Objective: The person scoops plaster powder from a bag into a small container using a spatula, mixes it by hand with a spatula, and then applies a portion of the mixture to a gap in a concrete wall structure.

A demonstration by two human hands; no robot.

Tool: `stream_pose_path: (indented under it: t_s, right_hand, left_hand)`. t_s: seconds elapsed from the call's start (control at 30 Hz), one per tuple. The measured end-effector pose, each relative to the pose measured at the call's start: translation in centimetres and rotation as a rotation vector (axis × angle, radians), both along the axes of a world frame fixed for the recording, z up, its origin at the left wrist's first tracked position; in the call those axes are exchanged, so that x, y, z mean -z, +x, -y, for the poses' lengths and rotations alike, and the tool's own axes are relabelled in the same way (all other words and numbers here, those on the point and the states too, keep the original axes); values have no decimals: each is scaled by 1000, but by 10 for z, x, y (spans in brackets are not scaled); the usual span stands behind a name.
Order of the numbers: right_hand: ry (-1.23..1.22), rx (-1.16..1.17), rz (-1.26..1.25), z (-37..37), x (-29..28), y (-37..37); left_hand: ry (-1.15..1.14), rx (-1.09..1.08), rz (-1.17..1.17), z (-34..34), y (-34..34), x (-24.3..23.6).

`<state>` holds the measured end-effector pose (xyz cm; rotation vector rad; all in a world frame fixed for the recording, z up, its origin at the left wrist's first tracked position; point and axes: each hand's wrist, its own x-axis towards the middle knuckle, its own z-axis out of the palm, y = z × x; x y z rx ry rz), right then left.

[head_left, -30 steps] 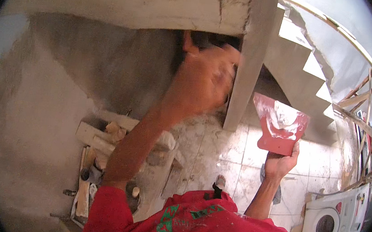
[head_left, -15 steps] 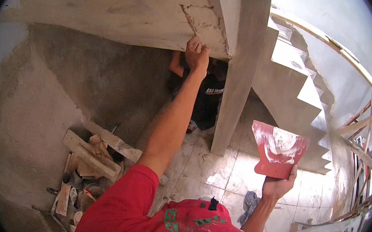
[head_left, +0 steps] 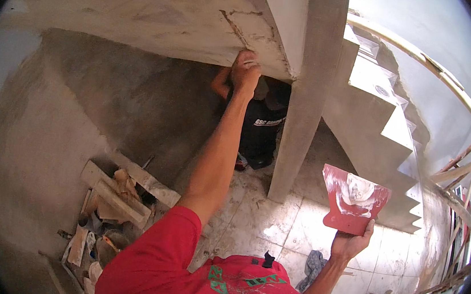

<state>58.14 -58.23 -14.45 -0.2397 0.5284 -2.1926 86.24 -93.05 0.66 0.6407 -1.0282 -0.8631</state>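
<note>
My left hand is raised to the plastered underside of a stair or landing, its fingers closed against the surface near the lower edge. What those fingers hold, if anything, is too small to make out. Just above them a dark, rough crack runs through the plaster. Lower on the right, my right hand grips a red plastic spreader by its narrow end. White putty is smeared over the spreader's wide upper part.
A person in a dark shirt is under the overhang, partly hidden by my left arm. A concrete post stands beside the stepped stair. Wood scraps lie at lower left. A grey rag is on the tiled floor.
My left hand has shifted slightly along the underside, staying close to the crack. The spreader sits a little lower in view, and more of the other person's dark shirt shows.
</note>
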Motion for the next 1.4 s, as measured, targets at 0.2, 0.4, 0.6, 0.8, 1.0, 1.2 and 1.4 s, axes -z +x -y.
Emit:
stream_pose_path:
  t_s: [0.2, 0.4, 0.6, 0.8, 1.0, 1.2, 1.4]
  right_hand:
    - [-12, -61, 27, 0, -1, -5]
    - [3, -72, 67, 3, -10, -8]
    - [45, -4, 44, 7, -10, -7]
    - [46, -27, 55, 7, -12, -9]
    - [39, -47, 34, 7, -13, -10]
    - [153, 91, 46, 12, 5, -13]
    - [170, 108, 73, 14, 14, -19]
  left_hand:
    - [44, -362, 70, 10, -5, 7]
    - [-344, -761, 564, 19, -4, -2]
    - [-393, -825, 795, 26, 14, -10]
    - [-170, -882, 970, -3, -16, -30]
    - [-19, -863, 827, 1, -46, -36]
    - [-20, -869, 728, 38, -46, -14]
    - [79, -765, 834, 25, -40, -25]
